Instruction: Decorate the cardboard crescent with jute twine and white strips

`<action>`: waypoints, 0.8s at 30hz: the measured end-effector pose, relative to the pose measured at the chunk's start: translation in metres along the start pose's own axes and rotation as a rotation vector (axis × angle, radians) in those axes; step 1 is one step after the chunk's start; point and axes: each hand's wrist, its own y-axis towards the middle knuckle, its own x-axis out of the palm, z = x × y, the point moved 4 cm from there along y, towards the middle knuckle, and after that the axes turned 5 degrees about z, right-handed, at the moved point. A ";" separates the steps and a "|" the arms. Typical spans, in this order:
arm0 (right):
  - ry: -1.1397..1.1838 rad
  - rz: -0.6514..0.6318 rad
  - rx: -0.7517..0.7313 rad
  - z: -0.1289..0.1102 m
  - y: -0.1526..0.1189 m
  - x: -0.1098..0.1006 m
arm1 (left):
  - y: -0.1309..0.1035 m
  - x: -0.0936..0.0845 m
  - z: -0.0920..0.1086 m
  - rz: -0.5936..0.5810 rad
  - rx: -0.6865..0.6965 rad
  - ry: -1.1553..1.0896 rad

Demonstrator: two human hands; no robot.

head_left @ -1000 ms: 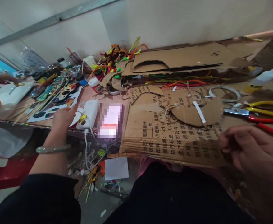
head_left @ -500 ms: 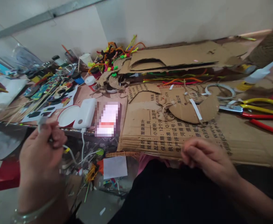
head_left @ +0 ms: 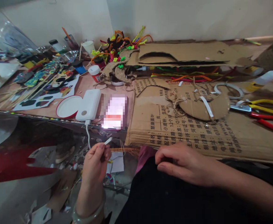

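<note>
My left hand [head_left: 96,160] is closed in a pinch on a small white strip [head_left: 108,141], whose end points up and right past the fingertips. It is held in front of the table edge, just below the lit phone [head_left: 114,112]. My right hand [head_left: 178,160] is loosely curled, thumb tip close to the bent forefinger, with nothing visible in it. It hangs at the front edge of the printed cardboard sheet [head_left: 145,124]. On that sheet lies a crescent-shaped cardboard piece [head_left: 194,109] with a white strip [head_left: 207,106] across it and twine at its left end.
A white power bank [head_left: 88,104] with a white cable [head_left: 88,137] sits by a round white lid [head_left: 68,107]. Red-and-yellow-handled pliers [head_left: 241,108], a tape ring [head_left: 233,95] and a glue bottle [head_left: 257,82] are right. Pipe cleaners [head_left: 115,46] and paint pots [head_left: 94,73] stand behind.
My left hand has swung right with the white strip, from beside the round lid to below the phone. My right hand has shifted left along the cardboard edge. The view has turned slightly left.
</note>
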 end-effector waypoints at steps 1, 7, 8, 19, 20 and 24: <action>0.011 0.002 0.006 0.001 0.002 0.003 | 0.000 0.001 -0.003 0.030 0.039 0.023; 0.079 -0.005 0.011 0.006 0.010 0.018 | -0.004 0.000 -0.015 0.273 0.407 0.303; 0.088 -0.005 0.012 0.006 0.010 0.019 | -0.005 0.000 -0.015 0.292 0.471 0.348; 0.104 0.004 -0.007 0.007 0.005 0.017 | -0.012 0.006 -0.014 0.343 0.814 0.600; 0.106 0.002 -0.009 0.007 0.005 0.017 | -0.012 0.006 -0.013 0.347 0.828 0.616; 0.120 0.001 -0.011 0.007 0.006 0.015 | -0.010 0.005 -0.008 0.358 0.881 0.670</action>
